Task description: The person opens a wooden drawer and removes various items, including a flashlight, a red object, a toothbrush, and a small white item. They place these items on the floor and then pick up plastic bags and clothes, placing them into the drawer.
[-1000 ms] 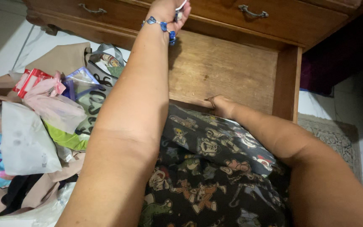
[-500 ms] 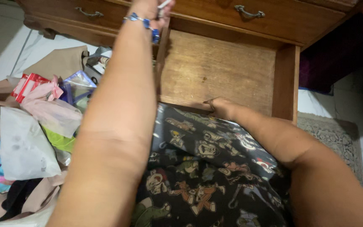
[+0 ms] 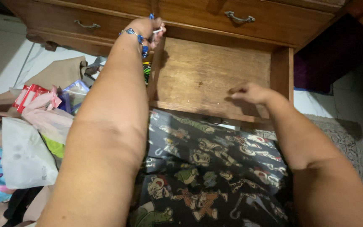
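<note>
Reaching up to the back left corner of the pulled-out drawer [image 3: 215, 77], the left hand [image 3: 145, 28] pinched a small white thing [image 3: 159, 30] between its fingers [image 3: 156, 34]; what kind of thing it was could not be told, too small and partly hidden. A blue bead bracelet [image 3: 136, 36] sat on that wrist. The white thing lay at the drawer's back edge, just under the front of the wooden dresser [image 3: 274, 19], so it was with the left hand and well apart from the right one. The right hand [image 3: 253, 92] hovered low over the bare wooden drawer bottom near the front right, fingers loosely spread, palm down, holding nothing; touching the wood or just above it could not be told. The drawer's long axis ran left to right, its front rail against the person's lap in cartoon-print cloth [image 3: 206, 168]. Left of the drawer on the floor sat a heap of bags and clothes [image 3: 34, 126], near the left arm. A metal handle [image 3: 239, 17] showed on the dresser front above.
</note>
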